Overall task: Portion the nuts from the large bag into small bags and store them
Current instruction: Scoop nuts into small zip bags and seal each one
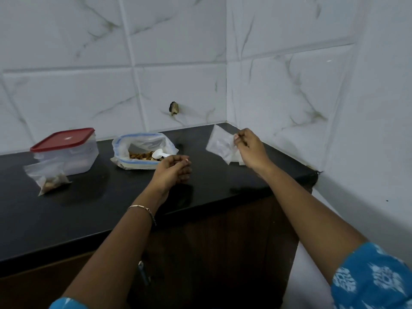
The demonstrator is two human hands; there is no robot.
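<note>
Blue patterned sleeves point(374, 279) at the bottom edge, both forearms reaching forward over a dark wood cabinet front point(223, 241). Thin bracelet point(142, 208) on the left wrist. Black glossy countertop point(89, 208) runs left to right into a tiled corner.

Left hand point(172, 169) is over the counter mid-frame, just in front of the large bag. Its fingers are curled in and the palm faces away from the camera. Nothing visible in it, so I cannot tell if it holds anything.

Right hand point(249, 148) is further right, near the wall corner. Thumb and fingers pinch the edge of a small clear bag point(223, 146). That bag looks empty and is held tilted over the counter's far right end. Cannot tell if its lower corner touches the surface.

Large bag point(142, 150), clear with a blue zip strip, lies open on the counter middle, mouth toward the camera. Nuts point(142, 156) sit in the bottom of it, with a white scoop point(158, 154) resting on top of them, handle pointing toward the left hand.

Far left is a filled small bag point(52, 177), clear with nuts at its bottom. It stands on the counter leaning against a clear plastic container point(71, 157) with a red lid point(63, 139), closed. The container is well apart from the large bag.

Behind is a white marble-look tile wall point(156, 63) on both sides of the corner. A small dark hole or fitting point(174, 108) sits low in the tile above the large bag.
</note>
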